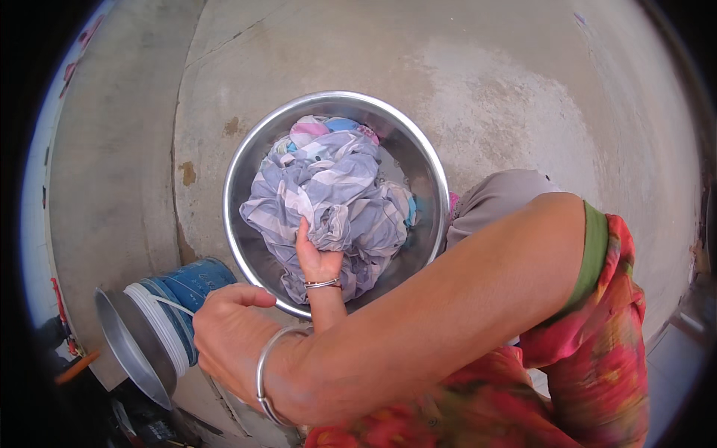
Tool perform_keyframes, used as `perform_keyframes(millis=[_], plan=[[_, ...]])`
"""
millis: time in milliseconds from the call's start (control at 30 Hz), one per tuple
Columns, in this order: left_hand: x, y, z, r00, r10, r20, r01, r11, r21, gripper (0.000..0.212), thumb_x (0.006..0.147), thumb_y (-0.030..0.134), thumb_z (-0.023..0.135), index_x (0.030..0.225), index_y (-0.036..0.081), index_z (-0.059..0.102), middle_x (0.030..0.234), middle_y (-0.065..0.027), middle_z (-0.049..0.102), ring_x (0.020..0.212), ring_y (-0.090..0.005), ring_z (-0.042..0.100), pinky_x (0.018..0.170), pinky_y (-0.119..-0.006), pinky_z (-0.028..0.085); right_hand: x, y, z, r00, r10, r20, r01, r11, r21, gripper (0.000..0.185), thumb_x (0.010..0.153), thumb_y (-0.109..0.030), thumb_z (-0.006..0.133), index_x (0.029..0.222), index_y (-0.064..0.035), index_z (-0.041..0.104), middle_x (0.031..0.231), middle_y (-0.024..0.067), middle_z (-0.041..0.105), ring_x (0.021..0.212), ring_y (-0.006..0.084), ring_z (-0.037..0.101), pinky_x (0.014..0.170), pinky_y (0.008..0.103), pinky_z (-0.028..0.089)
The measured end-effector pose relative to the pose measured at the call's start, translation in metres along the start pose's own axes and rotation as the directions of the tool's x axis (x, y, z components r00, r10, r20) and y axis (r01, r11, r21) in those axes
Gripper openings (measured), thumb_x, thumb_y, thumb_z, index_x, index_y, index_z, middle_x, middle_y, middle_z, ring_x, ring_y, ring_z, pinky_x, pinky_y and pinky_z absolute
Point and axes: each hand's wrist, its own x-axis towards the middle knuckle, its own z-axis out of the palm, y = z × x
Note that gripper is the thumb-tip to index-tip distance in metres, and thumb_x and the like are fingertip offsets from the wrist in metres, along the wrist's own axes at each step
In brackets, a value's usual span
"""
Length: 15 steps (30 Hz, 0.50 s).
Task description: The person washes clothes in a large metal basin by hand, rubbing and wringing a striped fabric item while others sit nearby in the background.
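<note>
A wide stainless steel basin (240, 246) on the floor before me holds a bunched cloth (336, 179) with grey-violet and pale checks. My left hand (318, 257) reaches into the basin, palm up, and has hold of the cloth's near part. Its thumb lies against the fabric, while its fingers are hidden in the folds. Crossing above my left forearm, my right arm brings my right hand (235, 325) over the basin's lower left rim. That hand's fingers curl out of sight beside the white handle (173, 305) of a blue bucket (193, 283); whether it grips anything is unclear.
Pink and blue cloth (325, 127) shows at the basin's far side. A shallow metal bowl (126, 347) leans outward at the bucket's white-rimmed mouth. My grey-trousered knee (493, 199) is close to the basin's right. Cracked, stained concrete floor (347, 50) surrounds it.
</note>
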Motion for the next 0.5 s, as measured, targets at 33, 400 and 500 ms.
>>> perform_keyframes(millis=[33,400,500], plan=[[-0.008,0.006,-0.002,1.000,-0.002,0.014,0.002,1.000,-0.002,0.038,0.092,0.031,0.042,0.118,0.004,0.051,0.114,-0.0115,0.057,0.103,-0.0282,0.056,0.091,-0.042,0.044,-0.003,-0.005,-0.004,0.998,-0.054,-0.013,0.054,0.998,0.017,0.008,0.069,-0.012,0.062,0.074,-0.0128,0.068,0.071,0.0034,0.065,0.067,0.0198,0.062,0.046,0.0299,0.040],[0.011,0.003,0.015,0.998,0.037,-0.059,-0.033,0.998,0.061,0.035,0.091,0.030,0.044,0.115,0.005,0.052,0.108,-0.0113,0.058,0.099,-0.0302,0.057,0.088,-0.045,0.046,-0.019,0.004,-0.013,0.994,-0.105,0.000,0.105,0.994,0.023,0.015,0.071,-0.013,0.058,0.083,-0.0104,0.068,0.073,0.0073,0.065,0.066,0.0221,0.061,0.044,0.0313,0.038],[0.011,0.000,0.021,0.999,0.010,-0.031,-0.009,1.000,0.030,0.035,0.091,0.029,0.044,0.116,0.005,0.052,0.109,-0.0112,0.057,0.100,-0.0301,0.056,0.088,-0.045,0.046,-0.018,0.000,-0.014,0.993,-0.118,0.019,0.118,0.993,0.007,0.017,0.072,-0.014,0.057,0.086,-0.0098,0.068,0.073,0.0084,0.065,0.066,0.0227,0.060,0.043,0.0317,0.038]])
